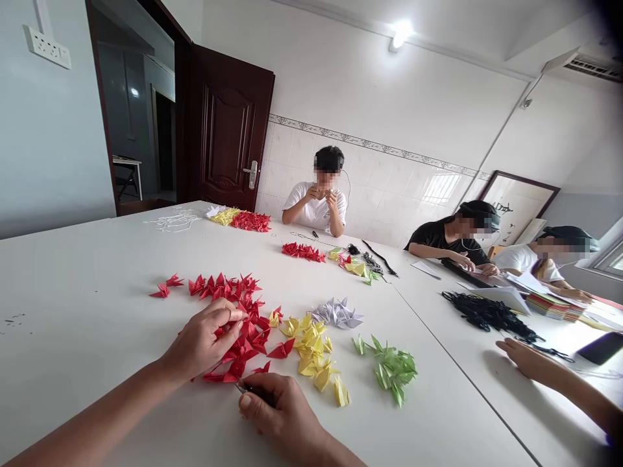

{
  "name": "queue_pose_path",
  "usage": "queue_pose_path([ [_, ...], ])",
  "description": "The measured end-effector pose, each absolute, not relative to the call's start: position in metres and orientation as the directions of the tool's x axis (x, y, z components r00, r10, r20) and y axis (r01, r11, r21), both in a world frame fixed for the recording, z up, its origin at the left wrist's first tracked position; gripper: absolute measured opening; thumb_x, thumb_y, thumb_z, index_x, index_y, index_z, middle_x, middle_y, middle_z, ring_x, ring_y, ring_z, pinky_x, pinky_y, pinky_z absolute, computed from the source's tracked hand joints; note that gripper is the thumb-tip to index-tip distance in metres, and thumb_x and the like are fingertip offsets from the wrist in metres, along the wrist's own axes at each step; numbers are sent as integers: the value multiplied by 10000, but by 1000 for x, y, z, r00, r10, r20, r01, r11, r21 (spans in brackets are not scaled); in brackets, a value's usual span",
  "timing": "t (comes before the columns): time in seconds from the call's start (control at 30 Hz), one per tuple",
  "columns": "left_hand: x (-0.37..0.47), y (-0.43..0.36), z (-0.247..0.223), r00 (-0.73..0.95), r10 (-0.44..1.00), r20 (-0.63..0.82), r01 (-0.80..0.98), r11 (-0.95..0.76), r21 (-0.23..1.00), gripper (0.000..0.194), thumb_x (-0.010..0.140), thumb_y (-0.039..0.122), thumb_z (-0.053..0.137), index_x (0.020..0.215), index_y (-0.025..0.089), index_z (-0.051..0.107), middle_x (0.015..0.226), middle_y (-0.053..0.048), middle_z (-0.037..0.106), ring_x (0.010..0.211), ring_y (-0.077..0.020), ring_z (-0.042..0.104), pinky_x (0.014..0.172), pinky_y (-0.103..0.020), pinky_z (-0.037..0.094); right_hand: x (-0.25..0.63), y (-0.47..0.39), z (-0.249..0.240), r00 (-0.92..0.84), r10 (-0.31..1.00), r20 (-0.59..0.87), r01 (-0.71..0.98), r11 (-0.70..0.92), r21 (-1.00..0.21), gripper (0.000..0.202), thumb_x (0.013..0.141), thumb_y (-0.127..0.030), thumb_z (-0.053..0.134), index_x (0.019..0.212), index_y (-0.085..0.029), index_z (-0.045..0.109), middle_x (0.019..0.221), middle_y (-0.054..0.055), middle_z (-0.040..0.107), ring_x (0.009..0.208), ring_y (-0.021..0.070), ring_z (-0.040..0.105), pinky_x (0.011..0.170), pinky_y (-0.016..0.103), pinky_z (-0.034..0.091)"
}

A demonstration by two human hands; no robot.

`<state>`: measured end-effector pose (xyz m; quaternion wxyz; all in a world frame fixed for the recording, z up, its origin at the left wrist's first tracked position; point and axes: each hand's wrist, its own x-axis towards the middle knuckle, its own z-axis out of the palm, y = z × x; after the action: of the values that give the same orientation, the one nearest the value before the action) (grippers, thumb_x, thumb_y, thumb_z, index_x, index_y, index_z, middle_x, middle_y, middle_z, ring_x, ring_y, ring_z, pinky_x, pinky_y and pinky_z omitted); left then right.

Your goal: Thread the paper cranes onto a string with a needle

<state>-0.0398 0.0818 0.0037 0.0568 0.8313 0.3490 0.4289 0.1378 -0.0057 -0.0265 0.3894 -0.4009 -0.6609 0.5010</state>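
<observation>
My left hand (pixel 207 334) is closed at the near left side of a pile of red folded paper cranes (pixel 252 331), its fingertips pinched by one of them; what they hold is too small to tell. Below the pile, my right hand (pixel 280 412) is wrapped round a dark slim tool with a thin metal tip (pixel 240 387), which points at the nearest red cranes. To the right of the red ones lie yellow cranes (pixel 311 344), with pale lilac cranes (pixel 338 312) behind and green cranes (pixel 393 370) farther right.
Across the white table (pixel 97 279) sits a person in a white shirt (pixel 314 217), near more cranes (pixel 250 221). Two people work at the right. Black cords (pixel 487 314) and a paper stack (pixel 555 306) lie there. Another person's arm (pixel 549 370) reaches in from the right edge.
</observation>
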Motion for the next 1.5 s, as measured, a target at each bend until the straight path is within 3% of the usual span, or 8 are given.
queue_pose_path([
  [0.3,-38,80,7,398,606,689,507,-771,386,169,852,215,441,867,182,606,776,-17,574,727,-125,576,691,-227,496,136,-4,-30,-358,929,91,132,147,-980,346,811,-477,544,887,-149,619,619,-29,421,531,83,374,464,190,294],
  [0.47,-38,80,7,405,589,699,499,-784,371,164,847,212,458,905,194,610,815,-16,580,760,-124,583,701,-223,496,137,-6,-27,-368,925,98,157,166,-974,328,814,-475,540,830,-157,618,614,-27,421,535,87,379,471,194,297],
  [0.83,-36,76,6,420,621,662,455,-775,438,153,841,166,461,897,187,602,813,-17,547,760,-119,565,739,-238,494,134,-6,-30,-362,928,83,153,147,-977,356,806,-472,545,890,-139,640,612,-25,394,538,93,350,463,202,294],
  [1.03,-31,69,11,395,665,634,414,-745,523,182,814,125,477,907,180,623,818,-28,549,753,-119,568,712,-244,510,138,-8,-30,-228,967,113,112,142,-984,424,795,-519,545,1005,-160,629,722,21,515,601,122,432,507,223,372],
  [1.23,-25,56,17,416,658,628,356,-753,553,201,790,120,506,922,194,639,881,-42,576,838,-141,581,752,-263,521,144,-3,-21,-39,990,138,97,141,-985,541,751,-576,563,1054,-130,604,549,-30,420,485,104,368,401,213,285],
  [1.5,-19,50,16,506,606,614,298,-791,535,211,791,101,482,893,169,653,887,-63,628,832,-146,605,736,-261,529,144,-6,-21,-108,985,138,132,151,-980,444,797,-529,535,989,-136,611,579,-35,389,501,92,352,420,210,273],
])
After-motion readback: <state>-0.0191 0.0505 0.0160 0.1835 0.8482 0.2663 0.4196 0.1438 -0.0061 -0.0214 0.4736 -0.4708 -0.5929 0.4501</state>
